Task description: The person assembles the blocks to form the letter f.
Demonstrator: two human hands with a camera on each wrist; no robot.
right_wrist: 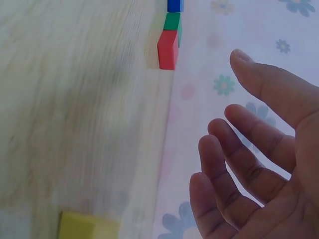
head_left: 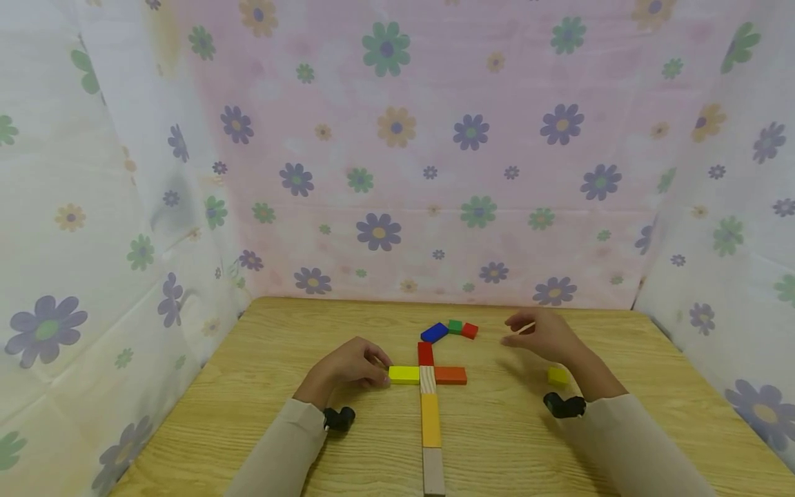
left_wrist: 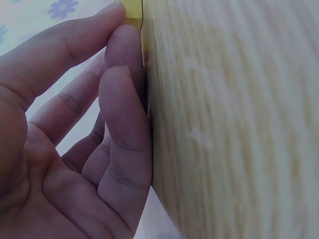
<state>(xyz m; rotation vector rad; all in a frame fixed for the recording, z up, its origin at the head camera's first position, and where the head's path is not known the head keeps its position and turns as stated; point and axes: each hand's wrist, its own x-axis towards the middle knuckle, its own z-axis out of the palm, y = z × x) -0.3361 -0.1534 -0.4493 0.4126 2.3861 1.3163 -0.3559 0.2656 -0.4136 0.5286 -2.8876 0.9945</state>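
Note:
My left hand (head_left: 354, 362) is at the left end of a yellow block (head_left: 404, 375), its fingertips touching or nearly touching it. In the left wrist view, part of this block shows just beyond the fingertips. The yellow block abuts a pale wooden block (head_left: 427, 379), with an orange block (head_left: 450, 375) across from it. My right hand (head_left: 545, 334) hovers above the table with nothing in its loosely bent fingers. To its left lie a small red block (head_left: 470, 331), a green block (head_left: 455, 326) and a blue block (head_left: 434, 333), joined in a curve.
A red block (head_left: 425, 353) sits above the pale one; an amber block (head_left: 431, 420) and a greyish wooden block (head_left: 433, 471) run below it. A separate yellow block (head_left: 557, 376) lies near my right wrist. Flowered cloth (head_left: 435, 152) surrounds the wooden table (head_left: 279, 324).

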